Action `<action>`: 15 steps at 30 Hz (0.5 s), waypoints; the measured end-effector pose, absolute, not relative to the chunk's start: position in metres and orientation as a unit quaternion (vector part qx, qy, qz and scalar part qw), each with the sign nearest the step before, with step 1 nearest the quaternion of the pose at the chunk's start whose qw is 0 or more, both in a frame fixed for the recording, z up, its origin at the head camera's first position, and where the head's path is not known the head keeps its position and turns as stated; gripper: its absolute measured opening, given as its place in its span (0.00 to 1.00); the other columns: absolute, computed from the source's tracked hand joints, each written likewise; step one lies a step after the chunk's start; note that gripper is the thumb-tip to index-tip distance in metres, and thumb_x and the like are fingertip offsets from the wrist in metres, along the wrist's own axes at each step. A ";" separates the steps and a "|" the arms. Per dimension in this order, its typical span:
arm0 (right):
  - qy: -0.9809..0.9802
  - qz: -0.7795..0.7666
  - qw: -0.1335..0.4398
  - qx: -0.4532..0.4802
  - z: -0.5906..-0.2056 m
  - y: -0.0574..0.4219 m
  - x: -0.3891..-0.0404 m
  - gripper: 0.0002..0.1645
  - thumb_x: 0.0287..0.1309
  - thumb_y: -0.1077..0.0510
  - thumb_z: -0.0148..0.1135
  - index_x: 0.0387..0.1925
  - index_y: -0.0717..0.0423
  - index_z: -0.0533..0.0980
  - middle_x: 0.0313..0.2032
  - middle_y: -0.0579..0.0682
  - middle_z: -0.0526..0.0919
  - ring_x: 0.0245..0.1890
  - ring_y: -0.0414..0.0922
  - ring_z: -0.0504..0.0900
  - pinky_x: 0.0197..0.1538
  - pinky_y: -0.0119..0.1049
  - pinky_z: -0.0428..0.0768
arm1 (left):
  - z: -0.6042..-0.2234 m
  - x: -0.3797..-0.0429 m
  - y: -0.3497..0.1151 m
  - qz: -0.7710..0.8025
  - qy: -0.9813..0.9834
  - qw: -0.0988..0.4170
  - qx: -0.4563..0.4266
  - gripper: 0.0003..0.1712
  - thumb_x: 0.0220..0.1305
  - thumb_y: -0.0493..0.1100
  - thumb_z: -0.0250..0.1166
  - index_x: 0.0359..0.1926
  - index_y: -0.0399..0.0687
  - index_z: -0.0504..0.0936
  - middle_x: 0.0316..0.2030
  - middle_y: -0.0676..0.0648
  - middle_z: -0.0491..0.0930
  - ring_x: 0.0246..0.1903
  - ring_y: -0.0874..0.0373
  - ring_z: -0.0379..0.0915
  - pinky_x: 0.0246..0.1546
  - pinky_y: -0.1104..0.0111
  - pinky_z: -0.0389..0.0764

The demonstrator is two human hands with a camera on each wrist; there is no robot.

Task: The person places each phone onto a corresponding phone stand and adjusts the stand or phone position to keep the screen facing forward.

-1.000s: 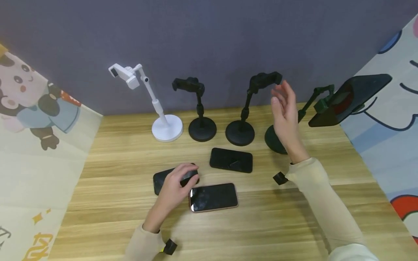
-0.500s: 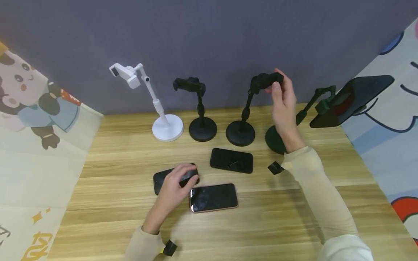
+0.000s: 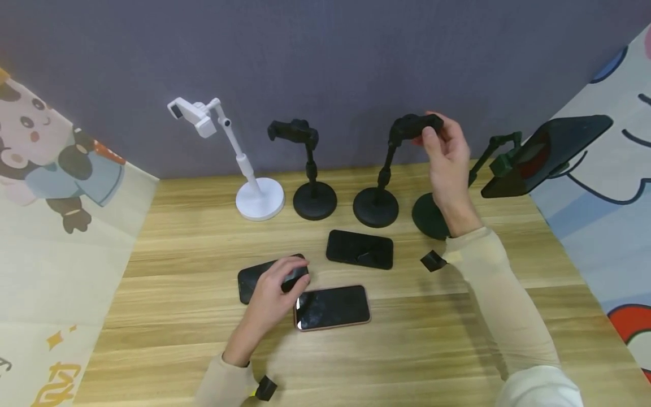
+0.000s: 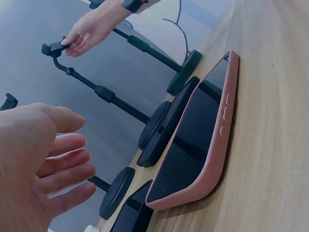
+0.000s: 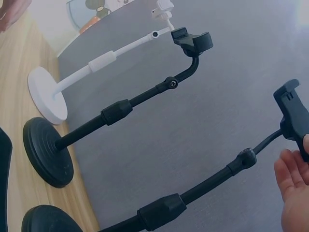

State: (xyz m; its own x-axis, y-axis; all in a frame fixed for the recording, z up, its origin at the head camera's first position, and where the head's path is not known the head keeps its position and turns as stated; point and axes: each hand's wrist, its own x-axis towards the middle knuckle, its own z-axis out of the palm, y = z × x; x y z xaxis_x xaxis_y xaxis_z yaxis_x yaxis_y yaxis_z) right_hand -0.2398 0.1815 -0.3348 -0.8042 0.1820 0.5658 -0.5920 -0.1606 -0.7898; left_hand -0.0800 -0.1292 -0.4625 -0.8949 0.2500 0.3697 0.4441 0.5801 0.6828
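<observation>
My right hand [image 3: 448,164] pinches the right end of the clamp [image 3: 413,126] on a black phone stand [image 3: 375,207], thumb in front and fingers behind. In the right wrist view, that clamp [image 5: 292,113] has nothing in it, and the hand [image 5: 295,193] shows only at the edge. My left hand [image 3: 272,294] is relaxed over a black phone [image 3: 251,281], fingers loosely bent and holding nothing. Beside it lies a phone in a pink case [image 3: 333,308], its side buttons facing the left wrist camera. Another black phone [image 3: 360,249] lies screen up in front of the stands.
A white phone stand [image 3: 260,199] and a second black stand [image 3: 315,201] stand to the left. At the right, a dark green stand [image 3: 429,217] carries a black tablet [image 3: 549,155]. A grey panel [image 3: 325,68] rises behind the wooden table [image 3: 178,316].
My right hand has moved up and left onto the clamp and taken hold of its end. The stand has shifted very slightly right. My left hand stays in place.
</observation>
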 end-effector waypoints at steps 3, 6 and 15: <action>-0.594 0.740 0.264 0.175 -0.335 0.183 -0.236 0.18 0.62 0.64 0.55 0.53 0.66 0.72 0.41 0.55 0.79 0.38 0.48 0.78 0.50 0.35 0.77 | -0.462 -0.079 -0.128 -0.412 -0.882 0.119 -0.196 0.17 0.64 0.51 0.60 0.50 0.51 0.81 0.49 0.53 0.79 0.51 0.61 0.72 0.48 0.63 0.78; -0.592 0.743 0.260 0.173 -0.335 0.183 -0.234 0.18 0.62 0.63 0.56 0.53 0.65 0.72 0.42 0.55 0.79 0.38 0.48 0.78 0.50 0.34 0.77 | -0.462 -0.079 -0.128 -0.414 -0.881 0.118 -0.197 0.17 0.64 0.52 0.59 0.50 0.51 0.81 0.49 0.53 0.79 0.51 0.61 0.72 0.48 0.63 0.78; -0.575 0.759 0.257 0.166 -0.334 0.181 -0.223 0.17 0.61 0.65 0.56 0.51 0.67 0.71 0.42 0.57 0.78 0.38 0.50 0.77 0.50 0.34 0.77 | -0.464 -0.081 -0.127 -0.419 -0.875 0.125 -0.208 0.16 0.63 0.49 0.61 0.49 0.49 0.81 0.48 0.53 0.79 0.50 0.61 0.73 0.47 0.64 0.79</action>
